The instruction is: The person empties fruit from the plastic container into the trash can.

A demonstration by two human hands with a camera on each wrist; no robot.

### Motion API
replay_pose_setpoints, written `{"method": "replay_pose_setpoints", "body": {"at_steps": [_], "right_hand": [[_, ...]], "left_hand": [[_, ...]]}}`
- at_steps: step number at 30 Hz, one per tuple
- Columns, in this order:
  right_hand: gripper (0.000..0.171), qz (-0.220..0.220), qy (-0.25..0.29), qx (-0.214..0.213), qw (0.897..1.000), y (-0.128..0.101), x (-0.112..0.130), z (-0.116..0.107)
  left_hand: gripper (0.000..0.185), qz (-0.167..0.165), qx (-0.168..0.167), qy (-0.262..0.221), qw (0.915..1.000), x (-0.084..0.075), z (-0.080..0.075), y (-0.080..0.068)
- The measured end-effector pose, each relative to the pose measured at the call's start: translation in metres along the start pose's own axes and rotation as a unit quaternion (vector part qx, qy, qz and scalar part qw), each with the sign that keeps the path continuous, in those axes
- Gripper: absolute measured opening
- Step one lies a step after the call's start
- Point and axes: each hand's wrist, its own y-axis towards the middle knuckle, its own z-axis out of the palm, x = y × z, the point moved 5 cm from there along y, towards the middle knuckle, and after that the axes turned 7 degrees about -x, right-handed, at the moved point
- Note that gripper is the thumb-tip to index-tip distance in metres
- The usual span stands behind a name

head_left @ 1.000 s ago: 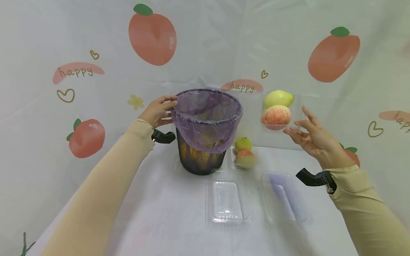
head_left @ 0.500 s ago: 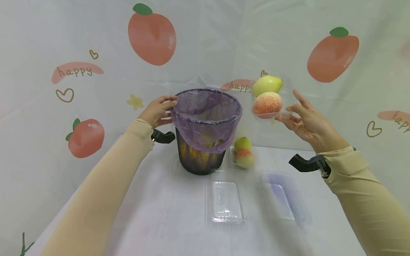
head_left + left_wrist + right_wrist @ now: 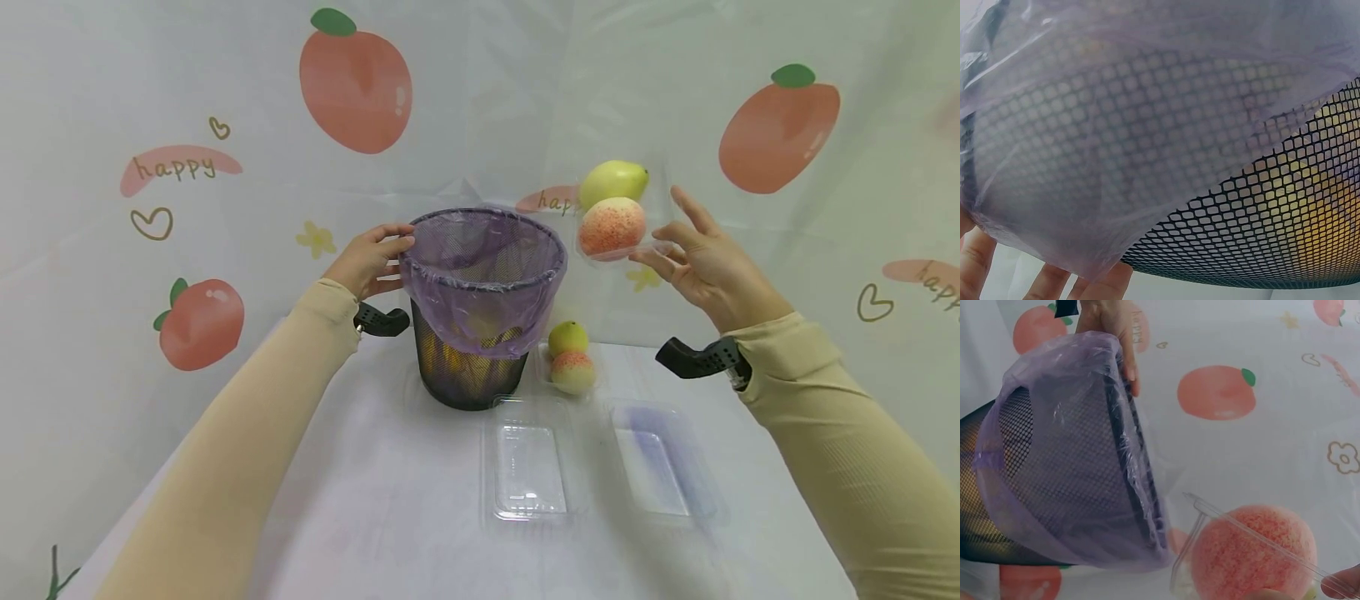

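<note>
two hands are at work above a white cloth-covered table (image 3: 375,517); the left hand (image 3: 369,260) grips the rim of a black wire-mesh bin lined with a thin purple plastic bag (image 3: 480,304), fingers curled over the bag's folded edge, thumb side toward the bin's outer wall; the right hand (image 3: 705,265) holds up a clear plastic tray (image 3: 618,250) carrying a pale green pear-like fruit (image 3: 611,179) and a red-speckled peach (image 3: 612,226), its fingers spread and only lightly bent under the tray's edge; the tray hangs in the air just right of the bin's rim and a little above it, tilted toward the bin; yellowish things show through the mesh low in the bin; on the table just right of the bin sits another green fruit (image 3: 567,337) with a second peach (image 3: 573,372) touching it; nearer the camera lie two empty clear trays (image 3: 525,467), side by side.
</note>
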Motion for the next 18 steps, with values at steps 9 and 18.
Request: {"method": "replay_pose_setpoints", "body": {"at_steps": [9,18], "right_hand": [[0.081,-0.048,-0.034,-0.010,0.998,0.004,0.004,0.018],[0.079,-0.085,-0.045,-0.029,0.995,0.007,0.009,0.032]], "left_hand": [[0.047,0.003,-0.001,0.002,1.0000,0.001,0.000,0.002],[0.047,0.003,-0.002,0.004,1.0000,0.001,0.000,0.001]]}}
